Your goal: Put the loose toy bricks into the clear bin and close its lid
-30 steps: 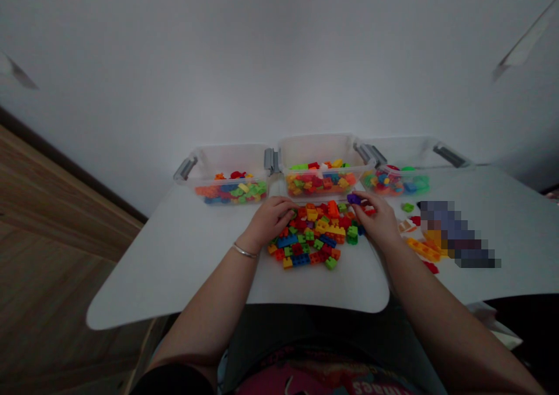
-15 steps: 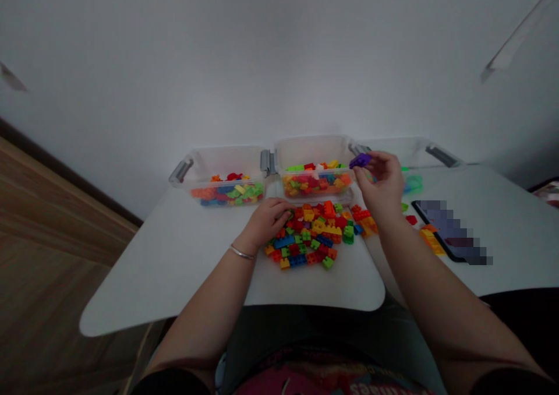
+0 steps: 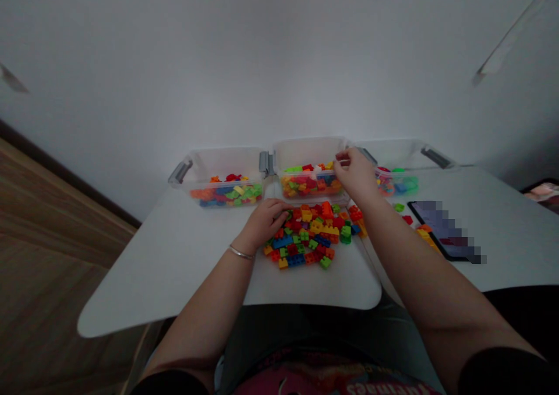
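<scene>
A heap of toy building bricks (image 3: 312, 237) in red, orange, yellow, green and blue lies on the table. My left hand (image 3: 266, 223), a silver bangle at its wrist, rests on the heap's left edge with its fingers stretched over the bricks. Farther back, my right hand (image 3: 356, 170) hovers at the right end of the middle clear box (image 3: 305, 150), its fingers slightly apart and no brick visible in them. Bricks of mixed colours fill the lower part of that box. The purple brick is out of sight.
A left clear box (image 3: 227, 159) and a right clear box (image 3: 399, 150), both with coloured pieces, stand along the wall. A dark-edged tablet or phone (image 3: 437, 226) lies at the right, beside loose yellow pieces (image 3: 427, 239). The white table (image 3: 166, 267) has a rounded front edge.
My right hand has moved left from the gap near the right box to the middle box, and the purple brick it held no longer shows. The left hand has stayed put.
</scene>
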The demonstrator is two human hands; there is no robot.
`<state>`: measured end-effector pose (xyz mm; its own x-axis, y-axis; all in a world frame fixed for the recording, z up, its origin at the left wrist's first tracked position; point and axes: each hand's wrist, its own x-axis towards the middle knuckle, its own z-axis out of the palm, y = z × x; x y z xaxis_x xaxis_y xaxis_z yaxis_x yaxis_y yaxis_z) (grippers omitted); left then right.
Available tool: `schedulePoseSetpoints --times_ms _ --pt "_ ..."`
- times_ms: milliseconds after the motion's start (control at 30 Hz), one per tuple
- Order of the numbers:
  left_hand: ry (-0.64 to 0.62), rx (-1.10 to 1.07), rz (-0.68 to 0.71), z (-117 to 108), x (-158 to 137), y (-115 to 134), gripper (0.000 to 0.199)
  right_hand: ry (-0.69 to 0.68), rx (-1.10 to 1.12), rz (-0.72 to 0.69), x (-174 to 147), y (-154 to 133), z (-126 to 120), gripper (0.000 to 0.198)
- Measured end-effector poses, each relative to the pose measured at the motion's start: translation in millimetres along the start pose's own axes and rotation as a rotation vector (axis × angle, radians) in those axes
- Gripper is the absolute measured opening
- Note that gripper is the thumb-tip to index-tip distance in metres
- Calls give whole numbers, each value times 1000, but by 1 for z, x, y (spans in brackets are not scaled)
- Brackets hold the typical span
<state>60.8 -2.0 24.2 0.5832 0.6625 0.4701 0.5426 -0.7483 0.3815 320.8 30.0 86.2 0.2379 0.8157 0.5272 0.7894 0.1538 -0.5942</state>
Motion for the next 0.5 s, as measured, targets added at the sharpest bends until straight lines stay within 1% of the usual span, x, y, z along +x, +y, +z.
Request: schedulePoseSetpoints --times_ms 100,200,267,367,433,500 --pt "0 5 1 0 0 1 27 -20 102 -39 1 0 -6 25" --pt "3 17 9 1 -1 0 27 68 205 -159 -9 -1 -20 25" --pt "8 26 12 1 -1 0 26 142 210 -216 -24 0 -31 25" --pt "13 39 12 2 -1 -1 26 165 176 -210 -54 6 -42 25" --pt "10 40 15 1 -1 0 26 118 115 -207 -75 15 -41 24" --pt "11 39 16 1 -1 1 26 42 59 -211 -95 27 -35 25"
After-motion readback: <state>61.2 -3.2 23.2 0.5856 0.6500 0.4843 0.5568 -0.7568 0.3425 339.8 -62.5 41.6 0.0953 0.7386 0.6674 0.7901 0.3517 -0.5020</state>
